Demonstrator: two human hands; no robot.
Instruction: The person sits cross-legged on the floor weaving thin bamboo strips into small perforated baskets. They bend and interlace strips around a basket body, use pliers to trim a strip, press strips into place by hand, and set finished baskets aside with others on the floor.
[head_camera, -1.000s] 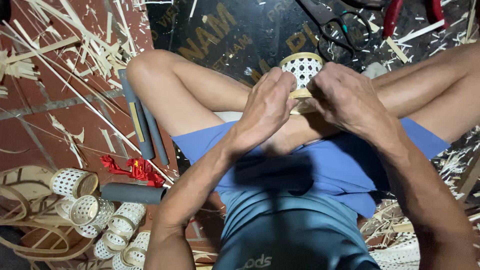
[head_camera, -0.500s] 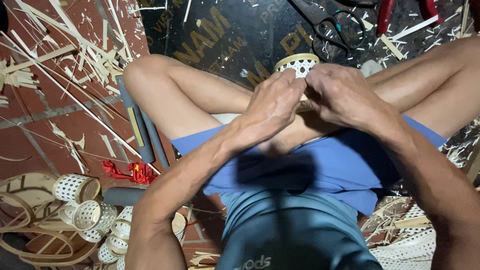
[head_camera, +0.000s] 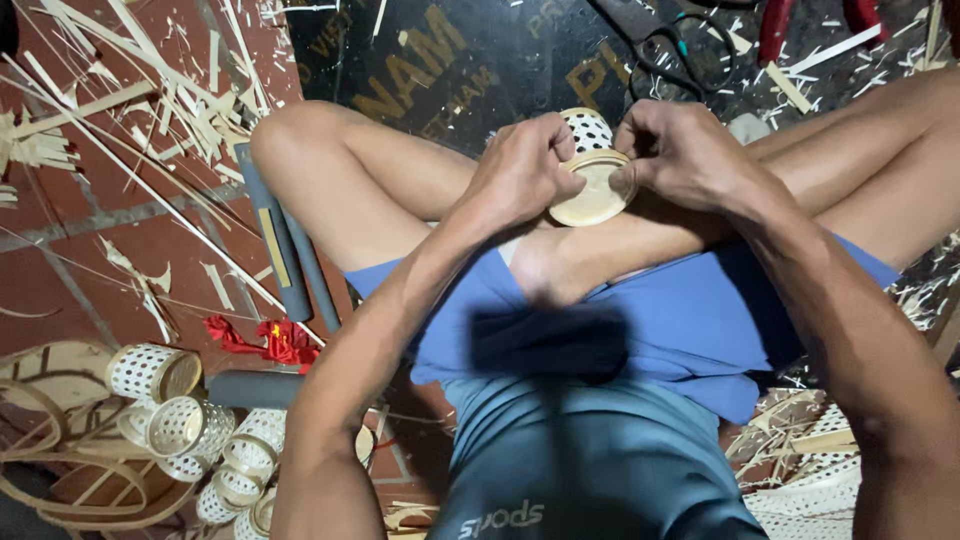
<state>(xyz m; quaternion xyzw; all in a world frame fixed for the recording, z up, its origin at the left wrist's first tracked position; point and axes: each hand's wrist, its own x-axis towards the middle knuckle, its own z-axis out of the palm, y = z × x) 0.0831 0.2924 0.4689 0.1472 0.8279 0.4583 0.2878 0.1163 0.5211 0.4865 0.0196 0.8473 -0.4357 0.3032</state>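
Far lower left of the frame, a cluster of small woven cups (head_camera: 160, 405) lies on the brick floor (head_camera: 90, 260), with pale bamboo slivers (head_camera: 110, 70) scattered above them. A grey tube (head_camera: 285, 240) rests beside the bare knee, red scrap (head_camera: 270, 340) just below it. Centre now: the left hand (head_camera: 520, 175) is curled tight, fingers pinching the rim of a woven cup with a round wooden base (head_camera: 592, 185), upper middle of the frame over the crossed legs. The right hand (head_camera: 685, 150) grips the opposite edge, closed on it too. Scissors (head_camera: 680, 50) lie above.
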